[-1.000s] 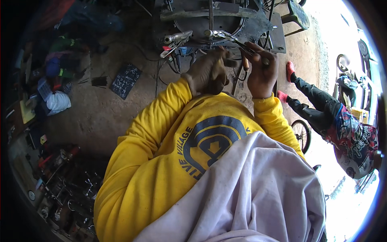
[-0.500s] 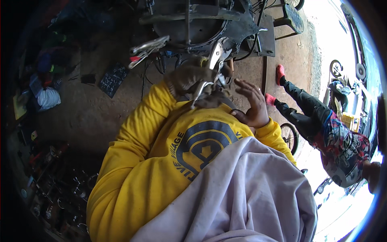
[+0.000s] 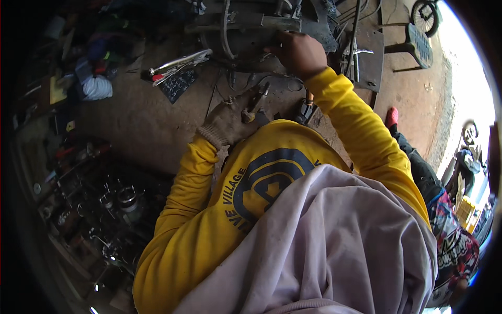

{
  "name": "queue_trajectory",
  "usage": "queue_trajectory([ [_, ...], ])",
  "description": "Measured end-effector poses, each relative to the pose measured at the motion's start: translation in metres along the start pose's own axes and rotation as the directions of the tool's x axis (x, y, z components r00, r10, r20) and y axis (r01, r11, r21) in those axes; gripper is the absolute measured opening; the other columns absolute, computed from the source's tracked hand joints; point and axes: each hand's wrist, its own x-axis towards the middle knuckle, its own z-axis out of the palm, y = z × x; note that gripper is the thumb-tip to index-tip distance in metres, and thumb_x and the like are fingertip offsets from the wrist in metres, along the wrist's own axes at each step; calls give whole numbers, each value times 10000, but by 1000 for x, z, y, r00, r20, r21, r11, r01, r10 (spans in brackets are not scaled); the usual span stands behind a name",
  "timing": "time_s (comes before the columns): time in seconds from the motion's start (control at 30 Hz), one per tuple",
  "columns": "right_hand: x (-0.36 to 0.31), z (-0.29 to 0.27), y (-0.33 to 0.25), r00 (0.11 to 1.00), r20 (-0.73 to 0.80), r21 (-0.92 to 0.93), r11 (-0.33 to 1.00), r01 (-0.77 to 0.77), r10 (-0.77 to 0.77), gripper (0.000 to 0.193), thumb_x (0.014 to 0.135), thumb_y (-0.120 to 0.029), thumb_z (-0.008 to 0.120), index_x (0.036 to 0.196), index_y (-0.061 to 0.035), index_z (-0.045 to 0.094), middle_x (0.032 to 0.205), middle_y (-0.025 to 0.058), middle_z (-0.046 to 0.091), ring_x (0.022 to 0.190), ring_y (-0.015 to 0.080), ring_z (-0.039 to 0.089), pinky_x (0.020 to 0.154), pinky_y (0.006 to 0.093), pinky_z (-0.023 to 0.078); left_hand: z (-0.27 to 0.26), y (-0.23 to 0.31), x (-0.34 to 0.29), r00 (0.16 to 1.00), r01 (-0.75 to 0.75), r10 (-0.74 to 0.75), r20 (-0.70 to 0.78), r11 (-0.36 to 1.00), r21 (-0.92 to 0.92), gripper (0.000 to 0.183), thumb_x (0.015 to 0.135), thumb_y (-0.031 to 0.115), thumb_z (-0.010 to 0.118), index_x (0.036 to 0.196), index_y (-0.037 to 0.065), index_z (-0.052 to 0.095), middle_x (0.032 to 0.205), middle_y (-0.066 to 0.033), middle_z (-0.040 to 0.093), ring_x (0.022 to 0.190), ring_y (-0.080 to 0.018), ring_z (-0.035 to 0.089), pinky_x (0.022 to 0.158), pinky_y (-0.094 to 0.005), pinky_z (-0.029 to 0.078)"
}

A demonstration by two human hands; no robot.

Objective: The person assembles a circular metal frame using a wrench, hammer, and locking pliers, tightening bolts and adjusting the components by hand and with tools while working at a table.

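Note:
My left hand (image 3: 227, 123), in a worn grey-brown work glove, is closed in front of my belly. From it sticks a metal tool with a narrow tip (image 3: 260, 98); the glove hides the rest. My bare right hand (image 3: 302, 54) reaches forward to the dark metal frame (image 3: 251, 23), its fingers bent at the near edge. Whatever those fingers grip is hidden. Silver locking pliers (image 3: 183, 63) with a red part jut from the frame's left side. Close to my belly, right of the glove, is a tool with an orange handle (image 3: 309, 98).
Right of the frame are a dark metal plate (image 3: 370, 76) with a silver clamp (image 3: 357, 52) and a green chair (image 3: 418, 44). Cables hang below the frame. Metal parts (image 3: 125, 199) clutter the lower left. A person (image 3: 418, 162) with red footwear is at the right.
My right hand has moved from beside my gloved hand forward onto the frame. My left hand has dropped slightly back. The large locking pliers between my hands no longer show there in full.

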Motion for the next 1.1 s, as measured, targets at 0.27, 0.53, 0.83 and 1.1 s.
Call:
queue_trajectory([
  [0.27,7,12,-8,991,104,-82,993,-80,89,295,835,-418,685,919,-137,664,821,127,686,817,370,665,693,472,521,-9,-4,-1,998,63,-65,-8,984,-168,801,808,286,727,1494,119,348,1153,-153,660,1003,-273,676,862,-362,546],
  [0.53,11,10,-11,984,114,-98,988,-123,134,288,822,-421,698,919,-152,666,827,126,688,815,373,665,688,467,521,-26,-31,11,1000,-6,9,20,989,-146,694,816,333,687,1420,92,442,1290,-186,603,1103,-344,639,922,-393,527],
  [0.83,-14,-21,-15,929,-323,224,969,-108,178,226,832,-270,770,858,-65,681,662,83,653,605,183,664,562,306,508,-32,-74,15,919,-352,380,-108,911,213,728,864,367,671,1476,114,368,1287,-189,588,1133,-311,630,857,-382,564],
  [1.1,75,-68,64,850,-479,-211,968,134,-222,269,869,-321,706,925,-59,688,884,123,703,821,268,690,728,341,536,-50,-58,26,977,-197,212,-14,928,317,959,786,437,657,1546,117,168,1143,-239,644,889,-386,680,779,-441,570],
])
